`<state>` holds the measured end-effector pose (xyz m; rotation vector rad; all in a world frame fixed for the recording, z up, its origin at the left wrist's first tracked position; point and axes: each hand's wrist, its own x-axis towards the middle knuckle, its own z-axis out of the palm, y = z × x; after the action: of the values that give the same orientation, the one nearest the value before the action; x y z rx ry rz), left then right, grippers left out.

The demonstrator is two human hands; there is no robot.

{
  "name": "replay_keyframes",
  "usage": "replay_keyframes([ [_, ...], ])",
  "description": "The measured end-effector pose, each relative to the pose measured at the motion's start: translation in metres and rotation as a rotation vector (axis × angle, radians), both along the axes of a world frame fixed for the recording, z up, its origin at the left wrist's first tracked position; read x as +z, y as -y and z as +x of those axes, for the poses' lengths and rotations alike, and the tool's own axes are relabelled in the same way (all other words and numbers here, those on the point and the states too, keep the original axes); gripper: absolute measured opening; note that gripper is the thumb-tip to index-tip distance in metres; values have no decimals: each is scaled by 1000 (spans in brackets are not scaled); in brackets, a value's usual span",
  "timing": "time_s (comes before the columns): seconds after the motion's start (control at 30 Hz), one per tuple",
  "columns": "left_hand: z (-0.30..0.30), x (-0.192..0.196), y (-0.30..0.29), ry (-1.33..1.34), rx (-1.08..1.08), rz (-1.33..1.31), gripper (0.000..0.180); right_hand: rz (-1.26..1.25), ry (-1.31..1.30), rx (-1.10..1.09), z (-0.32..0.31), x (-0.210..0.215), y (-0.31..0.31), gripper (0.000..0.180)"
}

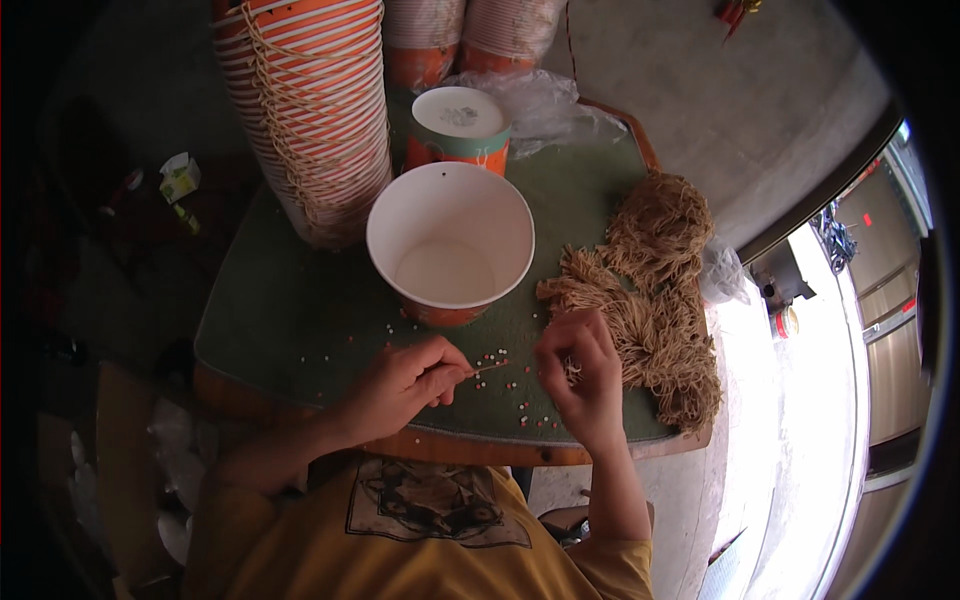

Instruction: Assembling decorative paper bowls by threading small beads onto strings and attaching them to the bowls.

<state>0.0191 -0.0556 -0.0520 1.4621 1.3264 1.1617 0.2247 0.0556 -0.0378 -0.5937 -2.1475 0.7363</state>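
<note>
My left hand (415, 380) is closed in a pinch on a thin tan cord (490, 367), whose short end sticks out to the right. My right hand (582, 372) is raised beside the heap of tan cords (640, 330), its fingers curled together. Pale strands show near its palm, but I cannot make out whether it holds them. Just beyond both hands, a white-lined paper bucket (450, 235) stands mouth up, with a small dark hole near its far rim. Small white and orange discs (490, 357) lie scattered between my hands on the green tabletop (290, 325).
A tall leaning stack of orange-and-white buckets (310, 130), threaded with cords, stands at the left. Behind the white-lined bucket sits an upturned bucket (460, 115). Wrapped bucket stacks (510, 35) and clear plastic (545, 105) are at the back. The wooden table edge (540, 455) runs close to me.
</note>
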Motion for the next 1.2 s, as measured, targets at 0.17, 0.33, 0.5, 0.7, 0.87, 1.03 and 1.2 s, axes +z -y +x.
replay_keyframes([
  [0.17,3,-4,5,-110,104,6,7,53,135,-13,-13,-7,18,44],
  [0.33,12,-3,-2,-268,159,274,14,-408,-25,131,-34,-24,40,30],
  [0.5,3,-2,0,-36,115,33,18,-364,-74,60,-40,-28,40,14],
  [0.7,0,-1,1,-128,126,149,21,-462,-266,-122,-46,-40,37,8],
  [0.87,2,0,-2,-162,151,190,22,-337,-239,-207,-54,-40,37,12],
  [1.03,4,-3,-5,7,173,100,15,-263,-269,-160,-56,-41,43,12],
  [1.2,1,-1,-7,-195,177,127,8,-369,-233,-80,-52,-39,41,11],
])
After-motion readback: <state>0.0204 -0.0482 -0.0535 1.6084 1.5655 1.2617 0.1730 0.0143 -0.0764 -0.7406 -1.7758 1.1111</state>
